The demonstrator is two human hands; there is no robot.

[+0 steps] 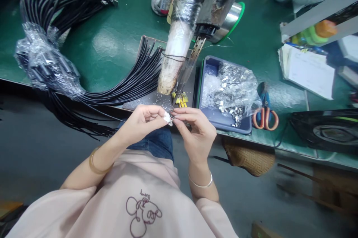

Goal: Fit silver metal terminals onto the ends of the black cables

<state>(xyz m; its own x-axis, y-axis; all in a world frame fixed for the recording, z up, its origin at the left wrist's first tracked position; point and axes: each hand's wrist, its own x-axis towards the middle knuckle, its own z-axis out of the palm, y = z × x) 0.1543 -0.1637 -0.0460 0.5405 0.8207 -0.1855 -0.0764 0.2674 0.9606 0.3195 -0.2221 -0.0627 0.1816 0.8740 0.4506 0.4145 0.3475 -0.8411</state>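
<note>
Black cables (120,92) sweep in a thick bundle to the left of the blue tray (223,123), with plastic wrap (47,59) gathered around them farther out on that side. Just left of the tray's near corner, the person's two hands meet at the bench edge. From where I stand, the left hand (148,119) has its thumb and forefinger pressed together, white coverings at their tips, on a small piece (171,116); the right hand (197,128) has thumb and forefinger nearly touching, closed on that same piece. It's too tiny for me to tell whether it's a cable's end. Left of the tray, beyond the fingertips, a wrapped tube (179,40) slants down beside a narrow metal arm (192,59), with a yellow piece (182,100) at the arm's lower end. Inside the tray sits a clear plastic bag (233,81) among shiny little metal parts (237,116). Just right of the tray lies an orange-handled tool (264,98), and farther right, written-on paper (309,68).
</note>
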